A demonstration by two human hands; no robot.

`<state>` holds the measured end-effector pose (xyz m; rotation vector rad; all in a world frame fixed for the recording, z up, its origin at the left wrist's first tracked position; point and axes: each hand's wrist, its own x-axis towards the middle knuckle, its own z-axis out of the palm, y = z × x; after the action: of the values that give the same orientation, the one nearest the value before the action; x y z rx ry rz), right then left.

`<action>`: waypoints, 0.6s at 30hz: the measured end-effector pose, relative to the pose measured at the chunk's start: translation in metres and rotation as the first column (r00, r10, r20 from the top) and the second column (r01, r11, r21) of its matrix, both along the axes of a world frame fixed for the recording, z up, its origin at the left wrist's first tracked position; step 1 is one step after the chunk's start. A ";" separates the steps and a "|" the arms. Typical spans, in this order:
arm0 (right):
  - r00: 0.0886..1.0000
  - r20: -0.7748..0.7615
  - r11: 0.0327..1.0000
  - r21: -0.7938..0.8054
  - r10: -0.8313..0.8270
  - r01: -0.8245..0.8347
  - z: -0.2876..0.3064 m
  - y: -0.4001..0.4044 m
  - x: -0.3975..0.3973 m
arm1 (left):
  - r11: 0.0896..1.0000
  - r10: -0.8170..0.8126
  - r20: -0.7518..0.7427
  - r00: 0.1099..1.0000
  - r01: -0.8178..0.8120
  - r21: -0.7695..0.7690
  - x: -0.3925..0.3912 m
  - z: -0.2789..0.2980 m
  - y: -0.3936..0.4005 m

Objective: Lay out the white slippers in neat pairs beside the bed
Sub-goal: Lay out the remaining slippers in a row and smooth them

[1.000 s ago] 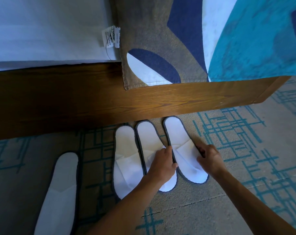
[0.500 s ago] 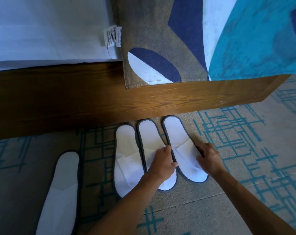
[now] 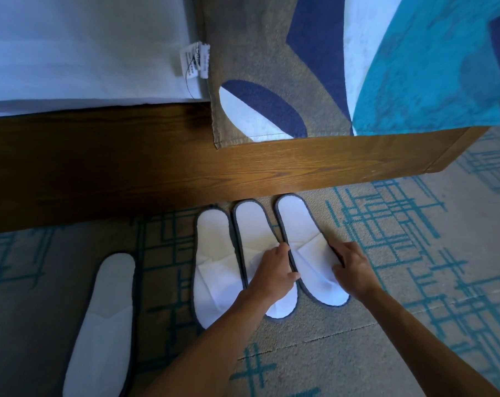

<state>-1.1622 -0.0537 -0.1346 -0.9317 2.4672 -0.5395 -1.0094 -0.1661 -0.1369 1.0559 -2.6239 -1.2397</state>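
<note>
Three white slippers with dark edging lie side by side on the carpet, heels toward the wooden bed frame (image 3: 271,167). The rightmost slipper (image 3: 306,247) is gripped on both sides: my left hand (image 3: 274,273) pinches its left edge, resting over the middle slipper (image 3: 253,227), and my right hand (image 3: 352,270) holds its right edge. The left slipper of the three (image 3: 214,262) lies untouched beside them. A fourth slipper (image 3: 102,325) lies apart at the lower left, angled slightly.
White bed linen (image 3: 85,47) and a patterned blue, teal and brown bed runner (image 3: 357,61) hang over the frame. The floor is grey carpet (image 3: 415,253) with teal line patterns, open to the right of the slippers.
Both hands stay on the rightmost slipper; it has barely shifted. The view has drifted a little.
</note>
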 end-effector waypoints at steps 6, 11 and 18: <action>0.997 0.040 0.989 0.124 0.071 -0.076 0.021 -0.004 -0.007 | 0.998 0.008 0.024 1.000 -0.010 0.061 0.001 0.007 -0.006; 0.991 0.109 0.964 0.247 0.075 -0.100 0.050 -0.006 -0.009 | 0.995 0.062 0.005 0.998 -0.062 0.072 0.012 0.019 -0.013; 0.998 -0.066 0.975 0.224 -0.002 0.017 0.086 0.006 0.000 | 0.987 0.095 0.048 0.994 -0.088 -0.133 0.062 0.044 -0.035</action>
<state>-1.1622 -0.0478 -0.0490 -0.8587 2.5273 -0.2291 -0.9475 -0.2015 -0.0925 1.1875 -2.6210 -1.0200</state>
